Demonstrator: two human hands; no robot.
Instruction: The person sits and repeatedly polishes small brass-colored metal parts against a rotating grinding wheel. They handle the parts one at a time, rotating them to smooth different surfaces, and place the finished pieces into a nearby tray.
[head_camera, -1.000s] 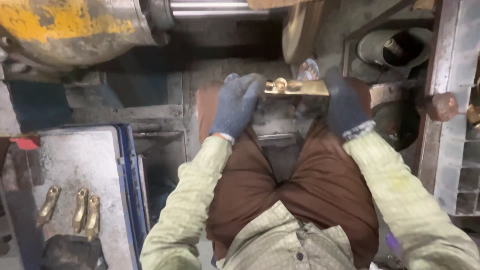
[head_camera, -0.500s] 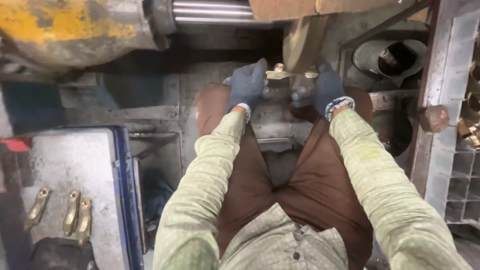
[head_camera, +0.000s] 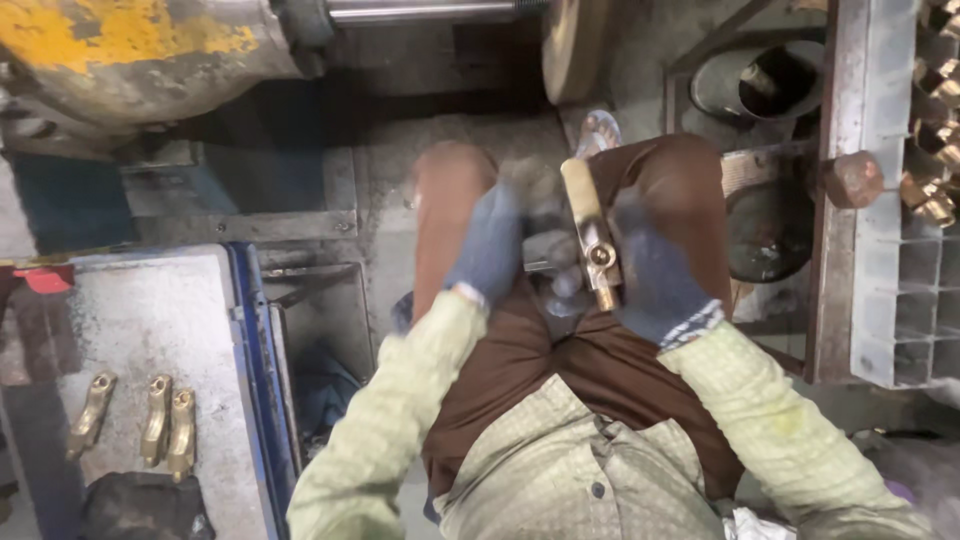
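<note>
- Head view: seated over the brown lap, the right hand (head_camera: 655, 285) in a blue glove grips a long brass fitting (head_camera: 592, 235) upright between the knees.
- The gloved left hand (head_camera: 490, 245), blurred, curls just beside it; whether it grips, I cannot tell.
- Three similar brass pieces (head_camera: 150, 425) lie on the grey tray (head_camera: 140, 320) to the left; more sit in the rack (head_camera: 905, 260) to the right, so the work looks partway through.

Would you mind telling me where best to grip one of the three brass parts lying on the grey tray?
Probably at the slim middle of the leftmost brass part, fingers across it from left and right. It lies flat and lengthwise, apart from the other two, so both its long sides on the tray are free.
</note>
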